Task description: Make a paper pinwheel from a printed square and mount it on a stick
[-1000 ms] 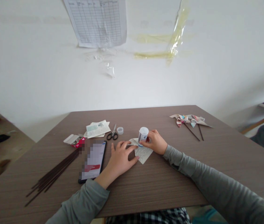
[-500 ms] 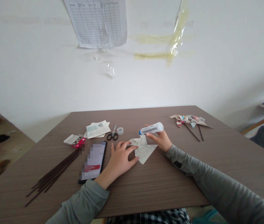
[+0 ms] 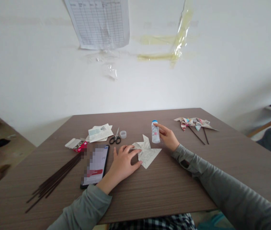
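A piece of printed paper (image 3: 147, 157) folded into a partly formed pinwheel lies on the table. My left hand (image 3: 125, 162) rests over its left side with the fingers spread, and the fingertips touch the paper. To the right of the paper, my right hand (image 3: 169, 138) grips a white glue bottle (image 3: 155, 133) with a blue top. The bottle is upright, blue end up; whether its base touches the table I cannot tell. One paper blade stands up near the bottle.
Left of the hands are a phone (image 3: 96, 164), dark thin sticks (image 3: 56, 174), an open small box (image 3: 76, 144), paper pieces (image 3: 100, 132), scissors (image 3: 115, 137) and a small clear cap (image 3: 123, 134). Two finished pinwheels (image 3: 194, 124) on sticks lie at the right. A wall stands behind the table.
The glue bottle has turned from lying tilted with its blue end over the paper to upright, and moved slightly right off the paper. My left hand stays in place.
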Motion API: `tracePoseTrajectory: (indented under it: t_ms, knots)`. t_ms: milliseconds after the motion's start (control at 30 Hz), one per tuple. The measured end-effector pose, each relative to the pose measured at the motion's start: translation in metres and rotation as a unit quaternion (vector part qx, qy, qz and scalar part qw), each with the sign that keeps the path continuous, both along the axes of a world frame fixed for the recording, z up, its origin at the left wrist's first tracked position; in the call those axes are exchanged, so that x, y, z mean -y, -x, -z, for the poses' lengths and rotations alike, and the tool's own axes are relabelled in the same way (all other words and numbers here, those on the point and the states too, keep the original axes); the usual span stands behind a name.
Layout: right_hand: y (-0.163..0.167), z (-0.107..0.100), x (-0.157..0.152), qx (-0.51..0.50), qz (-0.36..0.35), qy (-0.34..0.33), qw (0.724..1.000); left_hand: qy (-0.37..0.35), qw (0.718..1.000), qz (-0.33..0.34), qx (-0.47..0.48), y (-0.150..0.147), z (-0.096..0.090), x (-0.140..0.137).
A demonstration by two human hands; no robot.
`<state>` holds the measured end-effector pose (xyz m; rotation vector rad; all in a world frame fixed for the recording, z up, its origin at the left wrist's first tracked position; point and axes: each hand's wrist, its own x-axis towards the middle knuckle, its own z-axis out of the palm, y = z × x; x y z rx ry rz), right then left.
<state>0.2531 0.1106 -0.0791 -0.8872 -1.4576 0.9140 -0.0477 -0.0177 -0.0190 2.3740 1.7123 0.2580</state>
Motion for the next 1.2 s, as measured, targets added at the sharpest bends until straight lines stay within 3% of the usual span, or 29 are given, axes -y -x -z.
tracePoseTrajectory:
  t_ms: [167,367,433,567,733,833,1000,1200]
  knots:
    - [-0.004,-0.003,-0.001,0.022,0.047,0.012,0.999,0.015,1.0,0.0,-0.001,0.001,-0.003,0.001]
    - [-0.008,-0.015,0.011,0.189,0.105,-0.125,0.968,0.017,1.0,0.005,0.0,0.003,-0.003,-0.001]
    - [-0.007,-0.015,0.012,0.227,0.105,-0.141,0.958,0.016,1.0,0.007,0.004,0.004,-0.001,-0.001]
    - [-0.003,-0.011,0.007,0.23,0.121,-0.103,0.96,0.015,1.0,0.012,0.01,0.005,0.002,-0.002]
    - [-0.001,-0.007,-0.001,0.126,0.116,-0.015,0.985,0.026,1.0,0.016,-0.001,0.014,-0.002,-0.003]
    - [-0.001,-0.013,-0.004,0.107,0.093,0.011,0.99,0.039,0.999,0.023,-0.015,0.023,-0.009,-0.005]
    - [0.004,-0.03,-0.01,0.158,0.066,0.037,0.985,0.062,0.997,0.032,-0.036,0.037,-0.02,-0.008]
    - [0.033,-0.04,-0.035,0.119,0.025,0.07,0.99,0.08,0.996,0.025,-0.035,0.05,-0.021,-0.012]
